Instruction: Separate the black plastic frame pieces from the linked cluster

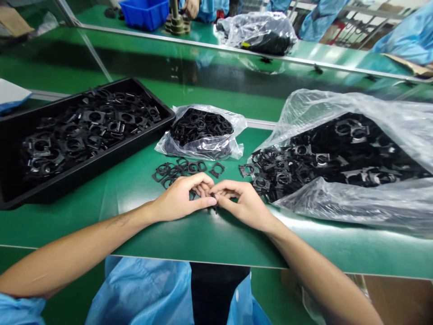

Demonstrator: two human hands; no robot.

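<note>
Fingertips of my left hand (pixel 184 194) and my right hand (pixel 245 203) meet over the green bench, both closed on one small black plastic part (pixel 214 207). It is seen edge-on, and the fingers cover most of it. Just beyond my left hand lies a loose scatter of black plastic rings (pixel 174 170). One squarish black frame with a round hole (pixel 217 169) rests apart from them, beyond my fingertips. To the right, black frames (pixel 280 176) spill out of a large clear plastic bag (pixel 324 203) toward my right hand.
A long black tray (pixel 111 158) of black frames stands at the left. Behind the rings sits a smaller clear bag (pixel 216 151) of black rings. Across a low rail are a blue bin (pixel 144 16), another filled plastic bag (pixel 260 29), and a co-worker's hand (pixel 191 7).
</note>
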